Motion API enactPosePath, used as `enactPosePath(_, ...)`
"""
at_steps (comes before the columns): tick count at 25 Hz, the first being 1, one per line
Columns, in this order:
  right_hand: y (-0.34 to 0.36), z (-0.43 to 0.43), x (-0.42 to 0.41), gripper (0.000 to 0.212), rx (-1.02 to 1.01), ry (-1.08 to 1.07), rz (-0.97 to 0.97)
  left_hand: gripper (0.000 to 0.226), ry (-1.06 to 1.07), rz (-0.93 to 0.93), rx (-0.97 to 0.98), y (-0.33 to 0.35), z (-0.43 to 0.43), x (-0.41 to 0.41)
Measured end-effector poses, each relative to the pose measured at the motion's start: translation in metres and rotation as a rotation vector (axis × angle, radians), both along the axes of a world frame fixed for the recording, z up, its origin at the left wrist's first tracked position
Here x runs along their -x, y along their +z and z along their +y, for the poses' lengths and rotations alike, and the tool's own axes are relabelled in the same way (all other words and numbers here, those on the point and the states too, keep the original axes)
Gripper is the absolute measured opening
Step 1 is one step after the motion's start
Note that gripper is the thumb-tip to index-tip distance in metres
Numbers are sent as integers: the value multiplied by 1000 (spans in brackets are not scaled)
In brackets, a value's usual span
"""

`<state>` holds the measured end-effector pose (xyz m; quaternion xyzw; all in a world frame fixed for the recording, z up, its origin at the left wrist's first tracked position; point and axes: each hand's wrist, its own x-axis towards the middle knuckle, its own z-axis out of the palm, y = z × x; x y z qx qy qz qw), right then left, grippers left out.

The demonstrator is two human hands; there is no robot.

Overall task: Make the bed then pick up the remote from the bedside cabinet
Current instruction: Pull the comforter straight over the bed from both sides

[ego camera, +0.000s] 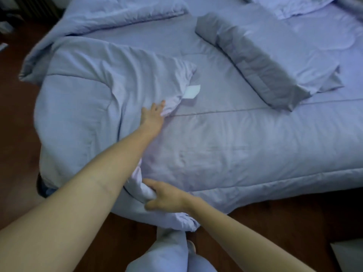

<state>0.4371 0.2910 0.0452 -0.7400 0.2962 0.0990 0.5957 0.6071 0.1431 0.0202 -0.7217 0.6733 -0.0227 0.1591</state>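
A pale blue duvet (84,99) lies bunched and folded back over the left side of the bed (225,146). My left hand (154,115) reaches far out and grips a folded corner of the duvet near its white label (191,91). My right hand (167,196) grips a bunched fold of the duvet at the bed's near edge. A grey-blue pillow (261,57) lies askew across the sheet. The remote and the bedside cabinet are out of view.
Dark wooden floor (275,222) runs along the near side and left of the bed. A second pillow (290,4) sits at the top right. My legs in pale trousers (170,252) stand close to the bed edge. A pale object (347,252) is at the bottom right.
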Motion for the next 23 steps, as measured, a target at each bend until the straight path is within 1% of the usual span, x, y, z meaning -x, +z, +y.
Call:
enactPosePath(1, 1, 11, 0, 51, 24, -5, -8, 46, 52, 14, 65, 12, 14, -15)
enactPosePath(2, 0, 19, 0, 54, 55, -23, -21, 45, 145, 76, 154, 26, 28, -33)
enactPosePath(4, -3, 33, -3, 66, 133, -47, -24, 47, 423, 234, 312, 55, 61, -69)
enactPosePath(5, -4, 38, -5, 71, 175, -44, -19, 47, 535, 278, 371, 67, 83, -85)
enactPosePath(7, -9, 51, -12, 71, 246, -10, -4, 42, 669, 268, 451, 88, 138, -116)
enactPosePath(9, -12, 64, -20, 64, 239, -20, 29, 37, 743, 267, 535, 100, 193, -137)
enactPosePath(10, -13, 72, -24, 56, 217, -44, 47, 38, 775, 269, 576, 101, 220, -143)
enactPosePath(12, -13, 89, -36, 28, 220, -34, 72, 41, 863, 276, 685, 91, 276, -163)
enactPosePath(13, -14, 96, -42, 17, 254, 4, 77, 41, 923, 278, 760, 80, 303, -174)
enactPosePath(14, -15, 102, -50, 14, 294, 45, 76, 40, 1000, 299, 814, 65, 331, -189)
enactPosePath(15, -17, 108, -60, 18, 326, 80, 78, 39, 1086, 342, 842, 48, 359, -199)
enactPosePath(17, -25, 118, -83, 34, 351, 187, 116, 35, 1292, 379, 803, 11, 412, -205)
enactPosePath(18, -32, 121, -94, 40, 361, 260, 162, 36, 1433, 322, 718, -10, 429, -203)
enactPosePath(19, -41, 123, -105, 45, 375, 325, 214, 38, 1535, 431, 565, -19, 436, -196)
enactPosePath(20, -48, 122, -114, 49, 384, 351, 260, 42, 1507, 553, 543, -27, 440, -201)
enactPosePath(21, -55, 121, -127, 52, 382, 317, 295, 46, 1493, 534, 554, -34, 456, -207)
enactPosePath(22, -60, 118, -139, 55, 378, 227, 313, 50, 1529, 602, 470, -36, 468, -206)
enactPosePath(23, -63, 113, -151, 56, 383, 109, 321, 53, 1638, 703, 379, -36, 475, -209)
